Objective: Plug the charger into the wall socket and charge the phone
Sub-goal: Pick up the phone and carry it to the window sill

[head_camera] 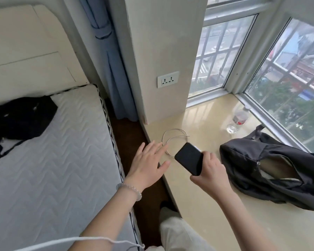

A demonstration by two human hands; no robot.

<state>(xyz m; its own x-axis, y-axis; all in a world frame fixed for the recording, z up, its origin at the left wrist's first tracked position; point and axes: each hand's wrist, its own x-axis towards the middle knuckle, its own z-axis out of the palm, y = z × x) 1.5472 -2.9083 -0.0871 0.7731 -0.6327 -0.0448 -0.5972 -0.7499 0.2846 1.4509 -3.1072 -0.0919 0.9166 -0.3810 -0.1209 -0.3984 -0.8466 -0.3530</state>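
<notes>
My right hand (209,172) grips a black phone (188,158), screen up and dark, just above the beige window sill (207,205). A thin coiled charging cable (174,137) lies on the sill beyond the phone. My left hand (149,164) hovers flat with fingers spread, its fingertips right at the cable's near loop. A white double wall socket (168,79) sits on the pillar above the sill, with nothing plugged in. No charger brick is visible.
A black bag (272,169) lies open on the sill to the right. A plastic bottle (240,115) and a small glass (231,129) stand near the window. A mattress (53,151) with a dark garment (20,118) is on the left. A white cord (71,240) crosses the bottom.
</notes>
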